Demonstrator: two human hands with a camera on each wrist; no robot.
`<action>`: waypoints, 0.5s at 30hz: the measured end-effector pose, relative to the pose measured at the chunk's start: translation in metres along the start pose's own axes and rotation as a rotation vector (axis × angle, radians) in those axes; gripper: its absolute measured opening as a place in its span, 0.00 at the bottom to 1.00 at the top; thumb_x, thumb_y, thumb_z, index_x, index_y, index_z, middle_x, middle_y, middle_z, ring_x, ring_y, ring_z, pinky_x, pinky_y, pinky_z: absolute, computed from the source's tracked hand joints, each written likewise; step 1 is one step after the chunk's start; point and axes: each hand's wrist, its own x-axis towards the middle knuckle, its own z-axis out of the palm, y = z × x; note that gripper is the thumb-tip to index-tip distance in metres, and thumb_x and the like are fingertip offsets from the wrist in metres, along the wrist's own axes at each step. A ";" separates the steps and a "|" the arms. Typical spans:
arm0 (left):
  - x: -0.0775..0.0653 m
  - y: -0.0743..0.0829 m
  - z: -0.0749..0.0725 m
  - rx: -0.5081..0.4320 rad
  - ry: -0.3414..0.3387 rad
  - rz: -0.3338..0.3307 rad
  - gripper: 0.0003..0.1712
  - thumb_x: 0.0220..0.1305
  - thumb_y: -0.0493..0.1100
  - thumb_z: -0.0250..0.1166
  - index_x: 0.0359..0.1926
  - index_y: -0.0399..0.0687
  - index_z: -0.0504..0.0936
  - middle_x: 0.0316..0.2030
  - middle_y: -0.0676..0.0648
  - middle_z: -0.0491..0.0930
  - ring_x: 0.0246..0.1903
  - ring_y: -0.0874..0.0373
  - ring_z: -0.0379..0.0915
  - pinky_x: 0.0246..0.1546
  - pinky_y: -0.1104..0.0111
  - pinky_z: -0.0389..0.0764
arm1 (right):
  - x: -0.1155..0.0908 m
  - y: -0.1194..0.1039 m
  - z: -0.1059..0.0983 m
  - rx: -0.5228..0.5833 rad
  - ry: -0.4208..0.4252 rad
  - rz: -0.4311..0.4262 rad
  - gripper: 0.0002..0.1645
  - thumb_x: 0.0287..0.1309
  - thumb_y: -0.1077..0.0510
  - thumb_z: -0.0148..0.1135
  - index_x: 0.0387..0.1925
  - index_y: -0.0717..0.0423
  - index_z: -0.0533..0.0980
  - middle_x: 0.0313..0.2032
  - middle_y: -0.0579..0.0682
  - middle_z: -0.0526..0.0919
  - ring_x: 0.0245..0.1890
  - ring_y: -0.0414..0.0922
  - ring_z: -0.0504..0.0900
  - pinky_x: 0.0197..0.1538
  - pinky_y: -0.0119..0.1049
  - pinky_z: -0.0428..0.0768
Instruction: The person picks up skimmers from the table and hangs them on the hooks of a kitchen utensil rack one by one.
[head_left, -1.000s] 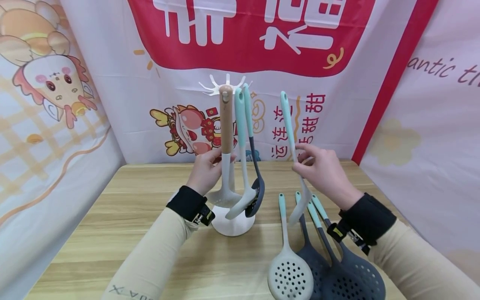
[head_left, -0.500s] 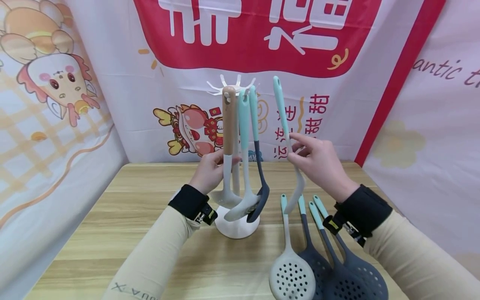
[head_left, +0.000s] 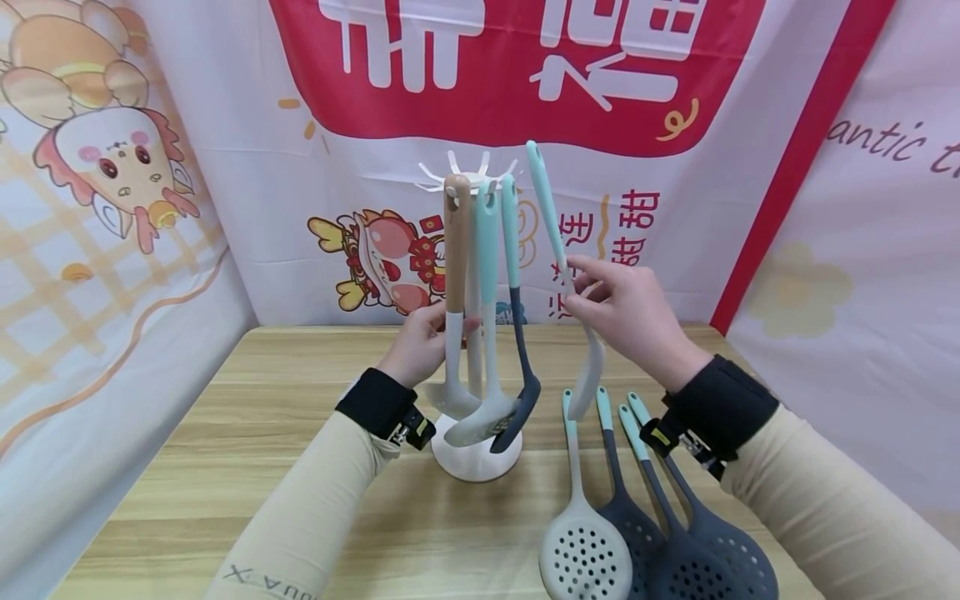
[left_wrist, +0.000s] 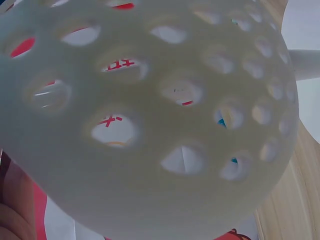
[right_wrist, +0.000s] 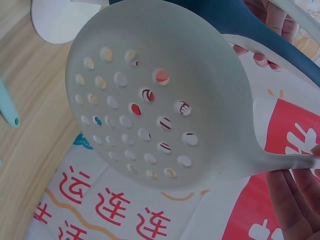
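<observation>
A white rack (head_left: 477,468) with hooks around its top stands on the table. My left hand (head_left: 415,348) grips its pole behind the hanging utensils. On the hooks are a wood-handled ladle-like utensil (head_left: 455,250), a grey perforated skimmer with a mint handle (head_left: 487,250) and a dark grey mint-handled utensil (head_left: 519,325). My right hand (head_left: 633,312) pinches another light grey skimmer (right_wrist: 210,95) at its shaft, its mint handle pointing up and leaning toward the rack. Its handle end is apart from the hooks. A perforated head (left_wrist: 150,200) fills most of the left wrist view.
At the table's (head_left: 225,433) front right lie a light grey skimmer (head_left: 562,575) and several overlapping dark grey ones (head_left: 731,533), mint handles pointing away. A printed cloth (head_left: 360,167) hangs behind the table, with more cloth at both sides.
My right hand has raised the light grey skimmer and moved it left, closer to the rack, its handle tilting further left. My left hand keeps hold of the pole.
</observation>
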 end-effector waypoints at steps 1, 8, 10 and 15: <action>0.000 0.000 0.000 -0.003 -0.003 0.000 0.22 0.70 0.42 0.61 0.61 0.38 0.77 0.57 0.35 0.79 0.52 0.40 0.79 0.53 0.49 0.81 | 0.001 -0.001 0.000 -0.004 -0.001 -0.003 0.28 0.64 0.61 0.63 0.65 0.54 0.73 0.39 0.57 0.84 0.34 0.50 0.86 0.45 0.51 0.86; 0.000 0.000 -0.001 -0.033 -0.024 -0.008 0.21 0.70 0.40 0.61 0.61 0.36 0.77 0.57 0.34 0.78 0.53 0.39 0.78 0.53 0.49 0.81 | 0.002 -0.004 -0.001 -0.020 -0.013 -0.010 0.28 0.64 0.61 0.63 0.65 0.54 0.73 0.39 0.57 0.84 0.35 0.50 0.86 0.45 0.50 0.86; 0.001 0.000 -0.001 -0.040 -0.029 -0.007 0.21 0.70 0.40 0.61 0.61 0.35 0.77 0.57 0.33 0.78 0.53 0.39 0.78 0.53 0.49 0.81 | 0.003 -0.004 -0.001 -0.021 -0.018 -0.009 0.28 0.64 0.61 0.63 0.65 0.54 0.73 0.39 0.56 0.84 0.35 0.49 0.85 0.44 0.50 0.86; 0.000 0.000 -0.002 -0.053 -0.036 -0.002 0.21 0.70 0.40 0.61 0.60 0.35 0.77 0.57 0.33 0.77 0.54 0.38 0.77 0.54 0.46 0.80 | 0.003 -0.005 -0.002 -0.032 -0.032 -0.007 0.27 0.63 0.60 0.64 0.64 0.53 0.74 0.38 0.55 0.84 0.34 0.49 0.85 0.43 0.49 0.86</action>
